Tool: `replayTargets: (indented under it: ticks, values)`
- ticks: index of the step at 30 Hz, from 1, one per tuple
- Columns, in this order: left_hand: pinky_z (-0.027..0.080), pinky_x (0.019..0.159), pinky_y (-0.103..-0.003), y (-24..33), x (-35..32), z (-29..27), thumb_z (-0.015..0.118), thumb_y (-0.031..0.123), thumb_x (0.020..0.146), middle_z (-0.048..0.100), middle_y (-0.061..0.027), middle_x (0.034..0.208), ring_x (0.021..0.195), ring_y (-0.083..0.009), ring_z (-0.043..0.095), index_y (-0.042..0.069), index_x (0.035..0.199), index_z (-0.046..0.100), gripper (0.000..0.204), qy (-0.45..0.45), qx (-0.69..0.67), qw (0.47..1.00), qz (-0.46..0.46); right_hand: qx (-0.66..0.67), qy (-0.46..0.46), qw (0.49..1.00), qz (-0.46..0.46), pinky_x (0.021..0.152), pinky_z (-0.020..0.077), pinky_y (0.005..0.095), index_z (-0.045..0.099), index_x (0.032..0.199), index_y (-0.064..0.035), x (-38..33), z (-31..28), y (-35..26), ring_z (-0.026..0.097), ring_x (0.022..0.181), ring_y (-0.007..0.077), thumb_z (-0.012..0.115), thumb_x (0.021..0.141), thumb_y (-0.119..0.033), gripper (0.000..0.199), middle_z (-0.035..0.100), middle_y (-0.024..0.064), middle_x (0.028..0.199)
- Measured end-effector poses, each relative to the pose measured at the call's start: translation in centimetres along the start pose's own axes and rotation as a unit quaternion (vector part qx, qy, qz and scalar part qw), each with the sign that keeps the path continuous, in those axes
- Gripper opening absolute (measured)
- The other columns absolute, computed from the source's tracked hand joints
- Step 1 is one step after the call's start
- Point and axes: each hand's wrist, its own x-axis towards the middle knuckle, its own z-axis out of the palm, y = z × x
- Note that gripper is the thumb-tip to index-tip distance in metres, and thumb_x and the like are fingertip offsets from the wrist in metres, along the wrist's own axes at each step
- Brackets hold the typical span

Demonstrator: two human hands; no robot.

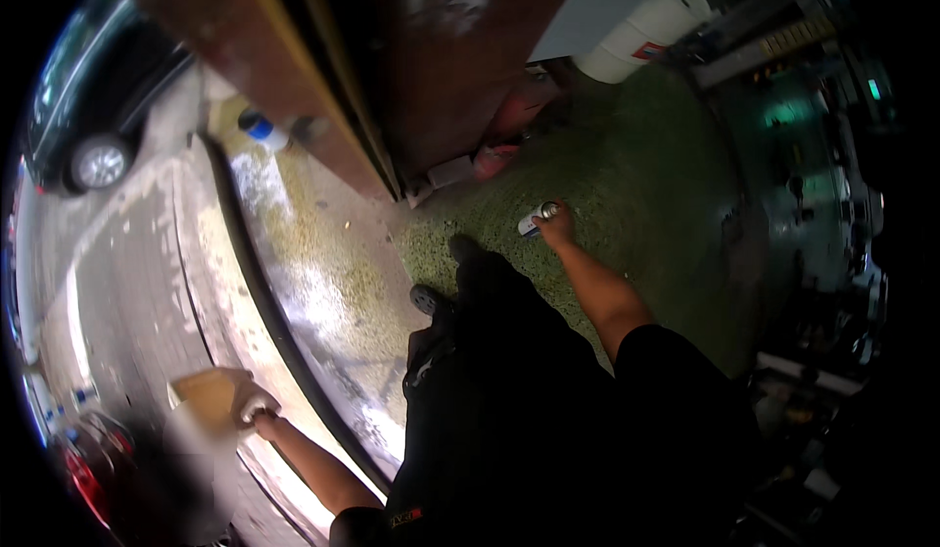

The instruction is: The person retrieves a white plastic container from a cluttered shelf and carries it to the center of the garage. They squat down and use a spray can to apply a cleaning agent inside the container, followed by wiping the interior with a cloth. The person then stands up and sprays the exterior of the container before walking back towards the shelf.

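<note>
My right hand [557, 227] is wrapped round a white and blue spray can [531, 222], held tilted out in front of me over the greenish floor. Away to the left, my left hand [259, 413] is closed on a tan, flat-sided piece [209, 398] that looks like cardboard. Something whitish shows next to those fingers, too blurred to make out. My two arms are spread wide apart, and neither hand touches the other's thing.
A dark red cabinet-like body [431, 57] stands ahead, with a white drum [646, 28] beyond it. A blue and white container [262, 130] sits near a raised dark strip [257, 283] along the floor's edge. Outside are a dark car [98, 106] and a red object [86, 478].
</note>
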Motion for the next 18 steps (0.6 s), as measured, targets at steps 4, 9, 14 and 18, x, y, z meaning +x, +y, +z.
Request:
replayTargets:
  ticks: [4,9,14,18]
  values:
    - [0.057,0.063,-0.038,4.2,-2.4,-0.4,0.059,0.014,0.083,0.069,-0.0178,0.099,0.077,-0.0296,0.067,-0.003,0.106,0.066,0.029,-0.025,-0.066,0.997,0.036,0.056,0.061,0.997,0.005,0.096,0.0522,0.0464,0.056,0.128,-0.0008,3.4,-3.1,-0.4,0.063,0.112,0.0395,0.086,0.072,-0.017,0.065,0.061,0.0213,0.124]
    - [0.057,0.064,-0.037,7.1,-6.5,-2.4,0.058,0.014,0.084,0.069,-0.0173,0.100,0.078,-0.0290,0.067,-0.003,0.107,0.065,0.029,-0.041,-0.105,0.990,0.083,0.086,0.118,0.988,-0.045,0.098,0.0493,0.0471,0.054,0.129,-0.0003,15.4,-3.9,-2.0,0.060,0.117,0.0399,0.088,0.068,-0.015,0.071,0.059,0.0228,0.127]
    - [0.056,0.064,-0.036,8.0,-11.0,-7.5,0.058,0.013,0.085,0.068,-0.0167,0.101,0.079,-0.0284,0.066,-0.002,0.107,0.065,0.028,-0.023,-0.109,0.985,0.136,0.147,0.205,0.957,-0.140,0.099,0.0471,0.0461,0.053,0.126,0.0005,30.7,-1.1,-3.8,0.059,0.113,0.0383,0.089,0.063,-0.010,0.074,0.060,0.0214,0.119]
    - [0.056,0.064,-0.035,6.5,-16.1,-13.6,0.057,0.012,0.085,0.068,-0.0162,0.102,0.079,-0.0279,0.066,-0.002,0.108,0.064,0.028,0.007,-0.083,0.983,0.165,0.162,0.199,0.952,-0.167,0.100,0.0460,0.0457,0.054,0.125,-0.0001,38.4,0.4,-7.3,0.057,0.114,0.0369,0.090,0.058,-0.009,0.077,0.061,0.0191,0.116]
